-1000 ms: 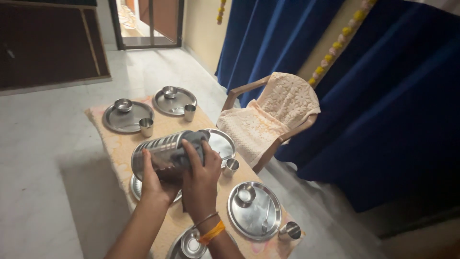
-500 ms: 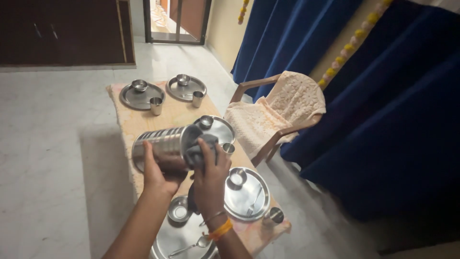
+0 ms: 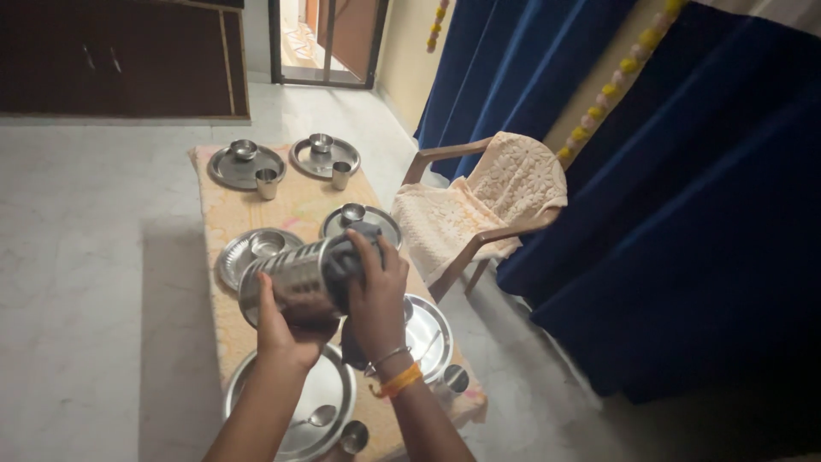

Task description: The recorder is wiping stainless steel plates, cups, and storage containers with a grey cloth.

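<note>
Head view: only view, looking down over a long low table [image 3: 224,210] with a patterned yellow cloth.
Held thing: ribbed steel canister [image 3: 289,280], lying sideways in the air above the table's middle.
Left hand [image 3: 278,329]: under the closed end, fingers wrapped up the side, clamped on it.
Right hand [image 3: 375,295]: pressing a dark grey cloth [image 3: 344,257] onto the canister's mouth, closed around cloth and rim.
Handling: looks stiff, smooth, likely slippery polished metal; weight can't tell. Ribs and rim give the best hold, one hand at each end.
Around: steel plates [image 3: 246,167] with small bowls and cups on the table.
Beside: wooden armchair [image 3: 445,154] draped in a cream lace cover, blue curtain [image 3: 684,188] behind.
</note>
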